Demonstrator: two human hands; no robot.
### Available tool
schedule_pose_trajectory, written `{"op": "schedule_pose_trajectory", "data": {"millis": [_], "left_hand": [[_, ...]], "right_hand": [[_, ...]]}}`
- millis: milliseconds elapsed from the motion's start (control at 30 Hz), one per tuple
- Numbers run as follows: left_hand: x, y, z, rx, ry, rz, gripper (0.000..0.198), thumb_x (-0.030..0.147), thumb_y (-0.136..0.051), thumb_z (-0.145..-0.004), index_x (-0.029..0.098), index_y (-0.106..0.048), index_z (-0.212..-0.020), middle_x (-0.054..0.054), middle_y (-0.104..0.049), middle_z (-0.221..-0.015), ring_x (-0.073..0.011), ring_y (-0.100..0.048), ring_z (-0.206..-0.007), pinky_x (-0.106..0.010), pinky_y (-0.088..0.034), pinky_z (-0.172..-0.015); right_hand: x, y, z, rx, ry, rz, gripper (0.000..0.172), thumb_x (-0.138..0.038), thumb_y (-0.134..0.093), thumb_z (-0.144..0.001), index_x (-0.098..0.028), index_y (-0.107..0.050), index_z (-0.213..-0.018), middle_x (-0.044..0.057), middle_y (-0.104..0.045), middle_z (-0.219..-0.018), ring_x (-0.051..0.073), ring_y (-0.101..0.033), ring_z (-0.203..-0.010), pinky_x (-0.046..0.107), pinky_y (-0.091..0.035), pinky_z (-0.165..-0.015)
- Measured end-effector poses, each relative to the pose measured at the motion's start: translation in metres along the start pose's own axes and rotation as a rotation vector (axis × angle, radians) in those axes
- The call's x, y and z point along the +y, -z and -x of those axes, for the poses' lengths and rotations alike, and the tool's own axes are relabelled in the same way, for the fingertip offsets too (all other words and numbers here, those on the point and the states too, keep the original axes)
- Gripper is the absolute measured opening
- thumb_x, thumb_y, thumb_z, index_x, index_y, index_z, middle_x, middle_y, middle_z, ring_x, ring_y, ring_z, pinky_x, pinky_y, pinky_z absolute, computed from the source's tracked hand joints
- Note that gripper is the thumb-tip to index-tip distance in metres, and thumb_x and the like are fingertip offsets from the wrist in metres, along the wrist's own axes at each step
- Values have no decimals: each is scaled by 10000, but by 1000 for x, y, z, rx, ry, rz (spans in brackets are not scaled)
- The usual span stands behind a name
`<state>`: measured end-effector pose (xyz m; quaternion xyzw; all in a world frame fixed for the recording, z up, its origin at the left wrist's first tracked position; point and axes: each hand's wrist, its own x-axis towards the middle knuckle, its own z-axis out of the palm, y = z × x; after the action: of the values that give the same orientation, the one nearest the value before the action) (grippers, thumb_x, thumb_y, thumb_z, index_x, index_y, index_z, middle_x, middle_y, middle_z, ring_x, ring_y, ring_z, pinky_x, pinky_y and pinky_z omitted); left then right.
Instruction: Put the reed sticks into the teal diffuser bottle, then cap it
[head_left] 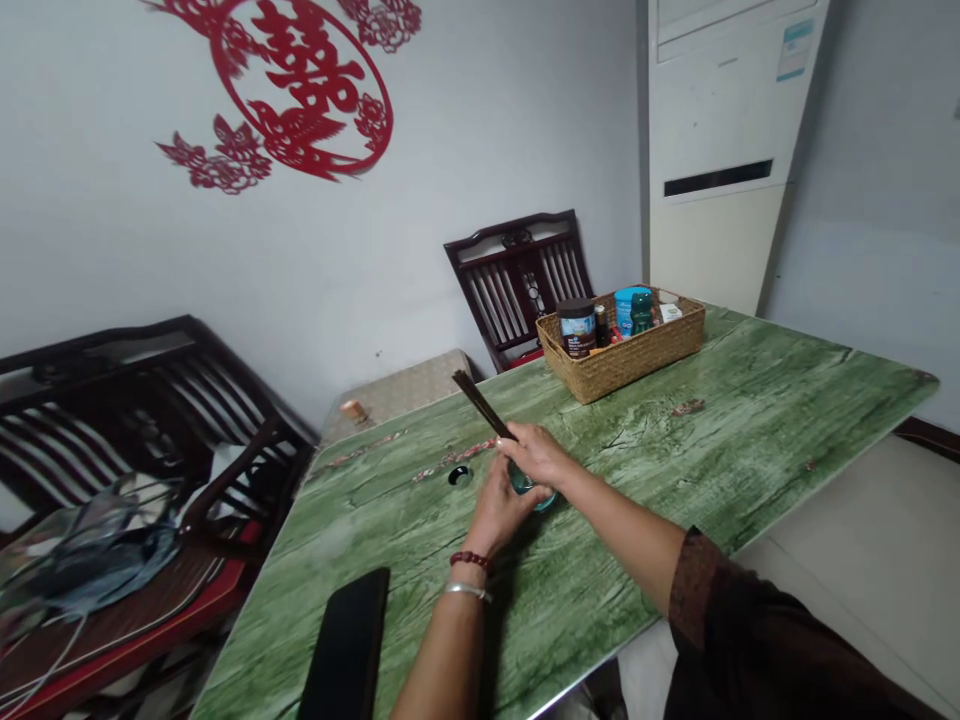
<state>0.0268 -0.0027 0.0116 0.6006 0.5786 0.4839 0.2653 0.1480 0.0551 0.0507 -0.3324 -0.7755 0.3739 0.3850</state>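
My right hand (536, 455) is closed around a bundle of dark, slender sticks that look like chopsticks (480, 402). They slant up and to the left from my fingers, and their lower ends are hidden by my hands. Beneath, a clear bluish glass (544, 502) stands on the green table (600, 540), mostly covered by both hands. My left hand (499, 505), with a red bead bracelet and a silver bangle at the wrist, wraps the near left side of the glass. The two hands touch or nearly touch.
A small glossy black round piece (460, 476) lies left of my hands. Nearer is a flat black slab like a phone (345, 645). A woven basket (630, 362) of jars and bottles stands farther back. Dark wooden chairs (517, 290) stand beyond the table.
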Motion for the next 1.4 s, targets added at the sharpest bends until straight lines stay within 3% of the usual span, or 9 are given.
{"op": "schedule_pose_trajectory", "data": {"millis": [100,300,433,567,733,1033,1200,1300,1400], "left_hand": [[-8,30,-1,-96,-9,121,679,385,-817,-636,215,-617,-1262,-131,-599,-1356,-324,-533,-1268,-463,-406,-1057],[-43,76,-23,259,19,-433,397,283,-638,-785,206,-660,-1174,-146,-636,-1259,-307,-528,-1254,-503,-361,-1087],[-57,67,-19,206,84,-645,422,187,-613,-764,236,-669,-1179,-154,-612,-1292,-334,-547,-1203,-533,-393,-1031],[-62,60,-11,130,78,-882,435,231,-540,-820,276,-653,-1237,-143,-601,-1230,-337,-573,-1099,-496,-448,-915],[-61,63,-11,92,46,-965,392,339,-534,-849,249,-675,-1204,-131,-562,-996,-306,-595,-949,-437,-464,-838],[-36,59,-14,199,116,36,436,486,-713,-718,227,-617,-1057,-20,-600,-872,-173,-581,-790,-317,-490,-734],[5,49,-12,96,146,741,588,360,-862,-598,245,-604,-1114,-25,-647,-1018,-166,-658,-885,-341,-516,-859],[20,38,-12,56,112,816,557,378,-837,-662,241,-603,-1148,-37,-664,-1048,-177,-678,-918,-370,-507,-920],[17,21,-12,152,6,822,459,401,-810,-706,250,-595,-1083,-25,-674,-1063,-168,-685,-927,-399,-488,-964]], "right_hand": [[-11,4,6,84,33,-198,223,-299,-466,-944,-194,-580,-784,11,-654,-768,149,-611,-774,268,-445,-764],[-56,41,6,271,210,-550,332,-492,-388,-978,-206,-530,-885,-12,-606,-739,116,-589,-653,244,-480,-667],[-48,79,20,224,162,-16,218,-390,-423,-996,-222,-561,-982,2,-620,-777,153,-605,-757,262,-448,-718],[9,96,45,9,-147,706,178,-313,-512,-956,-194,-629,-1018,103,-699,-934,250,-651,-917,326,-429,-782],[67,106,74,-1,-400,973,263,-225,-439,-968,-127,-656,-1079,190,-699,-1058,272,-666,-972,353,-445,-804],[89,116,74,144,-461,1044,308,-308,-548,-938,-98,-621,-1150,197,-638,-1143,293,-578,-1100,356,-430,-853],[66,111,70,165,-270,1028,335,-357,-656,-880,-115,-634,-1109,189,-646,-1128,315,-546,-1127,418,-374,-952],[48,99,59,-4,-83,751,402,-367,-727,-821,-163,-627,-1154,139,-667,-1141,285,-584,-1104,384,-395,-946],[43,76,44,-297,-31,360,713,-363,-857,-651,-177,-562,-1273,102,-663,-1202,250,-623,-1086,316,-451,-904]]}}
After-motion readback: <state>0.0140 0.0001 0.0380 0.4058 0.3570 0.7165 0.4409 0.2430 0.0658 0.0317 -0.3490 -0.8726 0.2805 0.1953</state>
